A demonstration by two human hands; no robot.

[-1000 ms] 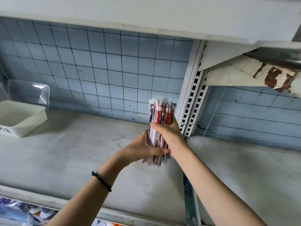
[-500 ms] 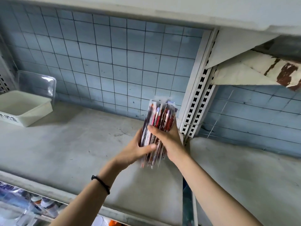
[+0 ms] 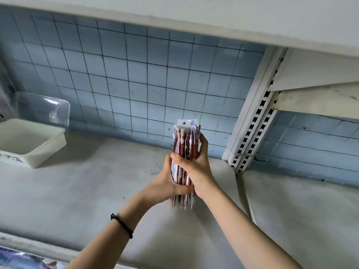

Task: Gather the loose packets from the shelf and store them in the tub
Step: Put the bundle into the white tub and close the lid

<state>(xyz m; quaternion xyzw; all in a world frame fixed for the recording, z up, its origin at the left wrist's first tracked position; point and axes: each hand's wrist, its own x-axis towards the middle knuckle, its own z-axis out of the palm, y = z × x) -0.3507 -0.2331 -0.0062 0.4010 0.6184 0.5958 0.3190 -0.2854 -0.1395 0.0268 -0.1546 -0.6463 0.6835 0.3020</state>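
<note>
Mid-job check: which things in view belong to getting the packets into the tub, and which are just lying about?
Part of the job:
bundle of packets, gripped by left hand and right hand
white tub, far left
shelf

Just lying about:
clear lid behind the tub
slotted post
black wristband
</note>
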